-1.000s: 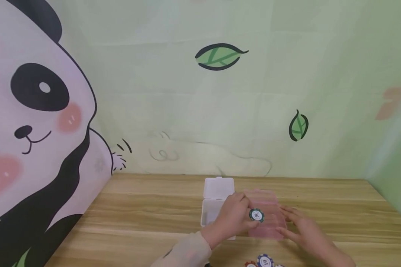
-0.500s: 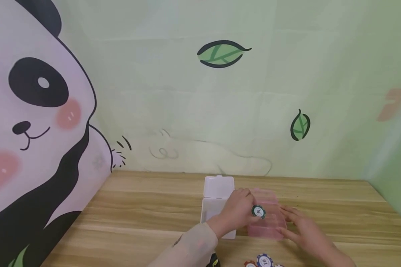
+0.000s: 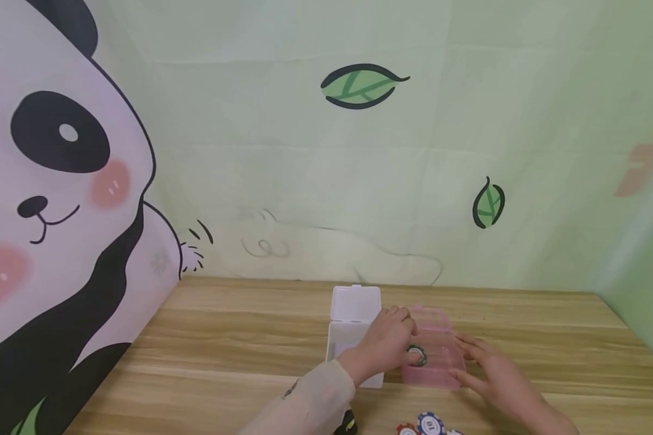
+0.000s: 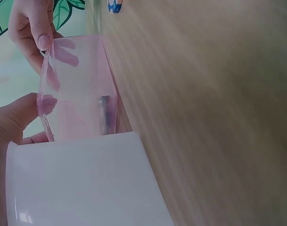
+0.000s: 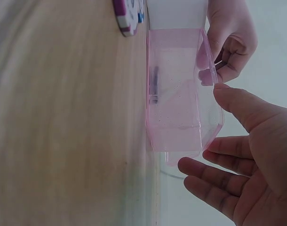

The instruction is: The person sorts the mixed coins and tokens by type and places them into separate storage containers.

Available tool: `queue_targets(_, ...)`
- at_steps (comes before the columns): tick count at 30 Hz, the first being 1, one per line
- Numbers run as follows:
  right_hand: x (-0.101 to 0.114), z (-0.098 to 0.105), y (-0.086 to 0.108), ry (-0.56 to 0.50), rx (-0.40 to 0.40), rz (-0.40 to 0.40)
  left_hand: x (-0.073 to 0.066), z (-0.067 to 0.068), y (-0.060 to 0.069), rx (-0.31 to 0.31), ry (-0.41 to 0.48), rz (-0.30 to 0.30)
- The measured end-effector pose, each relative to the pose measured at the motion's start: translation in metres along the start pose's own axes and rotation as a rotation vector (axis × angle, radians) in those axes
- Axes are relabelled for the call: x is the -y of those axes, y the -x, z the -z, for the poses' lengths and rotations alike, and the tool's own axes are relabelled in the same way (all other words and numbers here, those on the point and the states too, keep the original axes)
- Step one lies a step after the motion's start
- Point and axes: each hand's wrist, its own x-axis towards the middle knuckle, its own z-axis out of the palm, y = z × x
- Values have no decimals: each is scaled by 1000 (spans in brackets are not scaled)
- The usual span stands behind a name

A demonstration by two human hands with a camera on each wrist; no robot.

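Note:
A clear pink box point(image 3: 442, 376) stands with its lid back on the wooden table. In it lies a dark green poker chip point(image 3: 421, 357), partly behind my left thumb; the left wrist view shows the chip point(image 4: 105, 115) as a dark strip at the bottom. My left hand point(image 3: 385, 341) is over the box's left side, fingers bent, thumb reaching inside, apart from the chip. My right hand point(image 3: 495, 377) holds the box's right end between thumb and fingers; in the right wrist view its thumb point(image 5: 242, 103) touches the rim.
A white box point(image 3: 356, 304) with its lid raised stands just left of the pink one, beneath my left wrist. Several poker chips, among them a blue one point(image 3: 430, 424), lie at the near edge of view. A printed panda cloth point(image 3: 283, 151) hangs behind the table.
The green chip, earlier pinched in my left fingers with its 20 face showing, has dropped into the pink box. My right hand keeps its place on the box.

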Motion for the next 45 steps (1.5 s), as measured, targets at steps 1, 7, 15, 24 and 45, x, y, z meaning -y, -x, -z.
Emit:
queue_targets(1,0,0,0,1,1,2,0,1,0,3,2,1)
queue_targets(7,2,0,-1,-7,8,0,2,7,2,11,24,16)
queue_targets(15,1,1,-2,-21,4,14,2,15,5,-5,5,0)
queue_targets(24,0,2,-1,-15,16,-7,-6,30,14,8,58,-20)
queue_targets(45,0,-2,-2,-4,-13,21,-20,39,62,-207,-1,-123)
